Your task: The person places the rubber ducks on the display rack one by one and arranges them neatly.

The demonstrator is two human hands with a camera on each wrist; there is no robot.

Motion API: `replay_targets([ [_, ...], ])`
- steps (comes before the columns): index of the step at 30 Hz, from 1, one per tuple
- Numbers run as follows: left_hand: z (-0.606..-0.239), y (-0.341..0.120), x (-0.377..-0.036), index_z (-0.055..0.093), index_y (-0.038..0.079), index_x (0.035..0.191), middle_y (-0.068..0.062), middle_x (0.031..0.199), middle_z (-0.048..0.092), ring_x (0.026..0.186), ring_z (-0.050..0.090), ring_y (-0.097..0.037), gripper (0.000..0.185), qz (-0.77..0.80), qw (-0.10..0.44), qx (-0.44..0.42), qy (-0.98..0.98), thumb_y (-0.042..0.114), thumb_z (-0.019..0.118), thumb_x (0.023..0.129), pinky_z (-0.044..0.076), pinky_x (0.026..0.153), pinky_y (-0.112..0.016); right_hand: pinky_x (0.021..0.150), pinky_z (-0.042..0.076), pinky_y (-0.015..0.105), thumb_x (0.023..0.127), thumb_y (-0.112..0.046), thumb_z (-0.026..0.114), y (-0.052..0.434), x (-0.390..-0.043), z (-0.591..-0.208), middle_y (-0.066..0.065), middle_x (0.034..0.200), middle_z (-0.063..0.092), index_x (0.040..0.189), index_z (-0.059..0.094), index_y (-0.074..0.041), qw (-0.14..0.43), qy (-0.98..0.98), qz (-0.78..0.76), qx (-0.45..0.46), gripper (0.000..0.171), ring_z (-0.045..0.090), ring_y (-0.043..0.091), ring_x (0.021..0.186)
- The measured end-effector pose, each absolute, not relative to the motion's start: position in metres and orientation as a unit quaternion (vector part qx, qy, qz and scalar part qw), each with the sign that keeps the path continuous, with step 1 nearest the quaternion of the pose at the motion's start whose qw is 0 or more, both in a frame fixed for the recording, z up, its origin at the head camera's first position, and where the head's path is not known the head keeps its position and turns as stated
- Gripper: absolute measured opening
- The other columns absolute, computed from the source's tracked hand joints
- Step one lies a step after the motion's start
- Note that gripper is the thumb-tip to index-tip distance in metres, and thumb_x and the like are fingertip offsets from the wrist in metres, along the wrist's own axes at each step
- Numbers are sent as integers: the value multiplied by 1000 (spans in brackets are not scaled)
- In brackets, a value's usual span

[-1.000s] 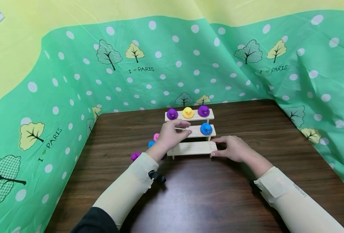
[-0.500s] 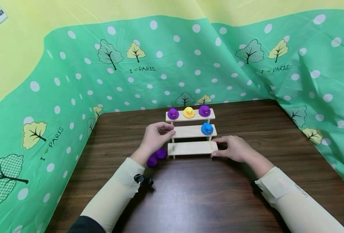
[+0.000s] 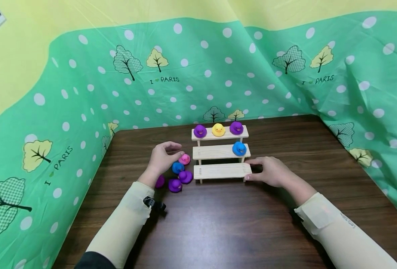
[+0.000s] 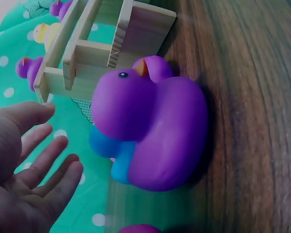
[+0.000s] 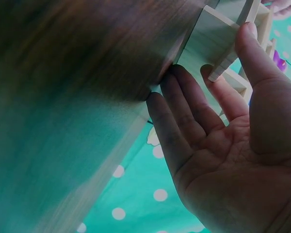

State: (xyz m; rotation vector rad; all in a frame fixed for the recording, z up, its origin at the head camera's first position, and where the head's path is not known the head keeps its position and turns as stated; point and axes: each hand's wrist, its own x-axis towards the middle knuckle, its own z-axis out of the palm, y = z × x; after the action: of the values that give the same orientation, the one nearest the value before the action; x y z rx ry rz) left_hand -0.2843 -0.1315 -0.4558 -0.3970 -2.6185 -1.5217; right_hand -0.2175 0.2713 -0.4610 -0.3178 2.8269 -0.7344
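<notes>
The left hand (image 3: pixel 163 157) has its fingers (image 4: pixel 48 165) loose and spread, holding nothing, just above a pink duck (image 3: pixel 184 159) and a blue duck (image 3: pixel 177 167) on the bench (image 3: pixel 225 224). Two purple ducks (image 3: pixel 180 181) sit nearer, beaks toward the person. The right hand (image 3: pixel 269 171) rests straight fingers (image 5: pixel 184 111) against the rack (image 3: pixel 221 171), whose steps run left to right.

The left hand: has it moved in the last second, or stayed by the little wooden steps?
Yes. The left hand has drawn back leftward from the middle step of the wooden rack, which stayed put, and now hovers open over the loose ducks beside it.
</notes>
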Motion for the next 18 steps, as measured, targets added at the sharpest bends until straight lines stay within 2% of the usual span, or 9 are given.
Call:
replay_targets([
  [4,-463,-130,-289,74,0,120,-17,121,74,116,70,-33,33,-474,1,-120,-872,14,83,92,57,101,-45,97,53,59,85,-52,86,270,-217,-462,18,140,65,143,67,-20,105,958,-247,-100,68,61,33,113],
  [9,-469,-122,-291,76,7,123,-9,122,74,121,65,-31,34,-428,-28,-103,-898,20,83,92,53,104,-46,95,54,56,85,-52,86,270,-217,-461,19,140,65,142,68,-20,104,958,-248,-101,68,60,31,108],
  [14,-473,-117,-292,77,9,121,-7,115,75,113,67,-26,35,-400,-26,-98,-911,19,86,89,54,101,-44,95,53,57,85,-52,85,271,-216,-461,19,140,65,143,67,-19,103,958,-248,-103,68,61,30,109],
  [18,-474,-114,-293,79,9,114,-4,105,77,103,69,-23,29,-382,-13,-102,-918,20,87,88,56,95,-40,97,53,59,86,-51,85,271,-216,-461,19,140,65,142,68,-19,101,957,-250,-104,67,61,32,113],
])
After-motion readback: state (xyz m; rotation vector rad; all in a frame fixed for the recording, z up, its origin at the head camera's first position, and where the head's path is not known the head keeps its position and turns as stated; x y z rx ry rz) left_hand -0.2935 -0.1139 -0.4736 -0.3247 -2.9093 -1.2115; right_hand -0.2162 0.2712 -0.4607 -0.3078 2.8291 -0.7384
